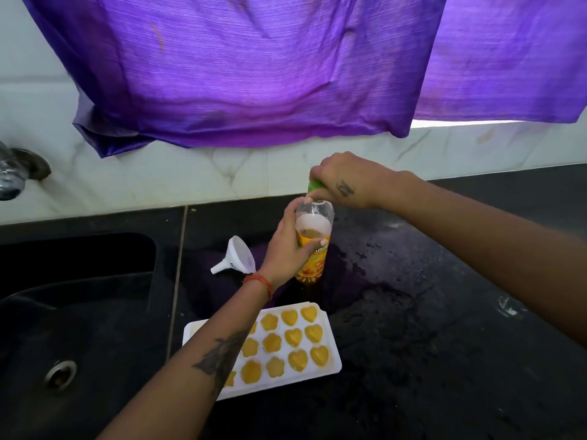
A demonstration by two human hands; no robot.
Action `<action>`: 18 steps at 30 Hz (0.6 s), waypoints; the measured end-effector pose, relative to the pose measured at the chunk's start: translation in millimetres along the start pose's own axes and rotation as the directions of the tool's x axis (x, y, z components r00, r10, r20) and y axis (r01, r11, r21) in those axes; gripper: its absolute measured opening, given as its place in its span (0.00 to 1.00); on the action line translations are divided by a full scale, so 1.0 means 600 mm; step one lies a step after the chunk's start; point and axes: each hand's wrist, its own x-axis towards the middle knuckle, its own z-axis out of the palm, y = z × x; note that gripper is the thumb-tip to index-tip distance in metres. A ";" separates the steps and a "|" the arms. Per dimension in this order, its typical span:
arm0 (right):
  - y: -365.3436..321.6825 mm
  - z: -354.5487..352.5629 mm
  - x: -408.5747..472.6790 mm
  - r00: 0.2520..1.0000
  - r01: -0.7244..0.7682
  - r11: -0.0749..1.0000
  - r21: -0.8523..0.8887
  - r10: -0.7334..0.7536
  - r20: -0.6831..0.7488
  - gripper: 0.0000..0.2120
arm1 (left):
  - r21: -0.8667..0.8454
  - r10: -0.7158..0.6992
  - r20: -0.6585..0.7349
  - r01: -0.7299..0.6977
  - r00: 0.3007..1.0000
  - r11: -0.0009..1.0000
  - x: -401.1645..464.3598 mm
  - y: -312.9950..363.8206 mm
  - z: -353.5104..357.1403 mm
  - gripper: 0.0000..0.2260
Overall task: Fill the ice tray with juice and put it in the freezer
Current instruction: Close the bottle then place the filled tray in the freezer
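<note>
Half the ice tray [330, 336] under forearm

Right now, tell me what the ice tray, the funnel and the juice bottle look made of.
Ice tray: white, matte, likely plastic or silicone; moulded heart and flower cells.
Funnel: white plastic, smooth and slightly glossy.
Juice bottle: clear thin plastic; juice shows through.

Home kitchen, black stone counter [413, 312], sunken black sink [79, 312] with drain, marble-tiled backsplash [190, 179], wall tap [16, 173]
</note>
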 end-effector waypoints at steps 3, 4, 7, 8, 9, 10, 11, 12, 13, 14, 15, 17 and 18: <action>0.008 -0.009 0.000 1.000 -0.008 1.000 -0.016 0.008 0.020 0.23 | 0.014 0.006 0.033 -0.006 0.999 1.000 -0.001 0.003 0.000 0.36; 0.013 -0.016 0.000 0.999 0.001 0.999 0.039 -0.003 0.053 0.21 | 0.020 0.013 0.040 -0.014 0.999 1.000 -0.002 0.003 -0.001 0.36; 0.015 -0.027 -0.002 0.994 0.062 0.984 0.170 -0.077 0.084 0.19 | 0.017 0.020 0.041 -0.021 0.999 1.000 -0.004 -0.001 -0.001 0.35; 0.013 -0.024 -0.003 0.994 0.080 0.987 0.141 -0.090 0.067 0.18 | 0.017 0.018 0.042 -0.019 0.999 1.000 -0.004 -0.003 -0.002 0.35; 0.009 -0.019 -0.004 0.995 0.084 0.992 0.089 -0.089 0.053 0.17 | 0.018 0.016 0.043 -0.016 0.999 1.000 -0.003 -0.004 -0.003 0.35; 0.005 -0.012 -0.004 0.996 0.077 0.997 0.026 -0.079 0.045 0.17 | 0.019 0.013 0.043 -0.013 0.999 1.000 -0.003 -0.004 -0.005 0.35; 0.000 -0.004 -0.006 0.997 0.074 0.997 -0.033 -0.073 0.024 0.17 | 0.020 0.015 0.041 -0.016 0.999 1.000 -0.003 -0.004 -0.005 0.35; -0.003 0.004 -0.008 0.999 0.054 0.996 -0.076 -0.055 -0.004 0.19 | 0.025 0.022 0.041 -0.024 0.999 0.999 -0.004 -0.002 -0.005 0.35; -0.003 0.008 -0.010 0.999 0.020 0.994 -0.110 -0.024 -0.034 0.23 | 0.032 0.034 0.043 -0.035 0.999 0.999 -0.005 0.000 -0.004 0.35; -0.003 0.006 -0.011 0.999 -0.016 0.991 -0.134 0.010 -0.050 0.26 | 0.035 0.043 0.044 -0.044 0.998 0.998 -0.007 0.001 -0.003 0.35; 0.002 0.001 -0.010 0.998 -0.045 0.992 -0.115 0.041 -0.043 0.29 | 0.032 0.049 0.045 -0.051 0.998 0.998 -0.008 0.002 -0.002 0.36; 0.011 -0.011 -0.009 0.998 -0.057 0.994 0.088 0.053 0.044 0.25 | 0.026 0.047 0.047 -0.048 0.998 0.998 -0.008 0.004 -0.003 0.36; 0.014 -0.016 -0.009 0.995 -0.035 0.983 0.179 0.018 0.095 0.24 | 0.027 0.039 0.050 -0.041 0.998 0.999 -0.007 0.003 -0.003 0.36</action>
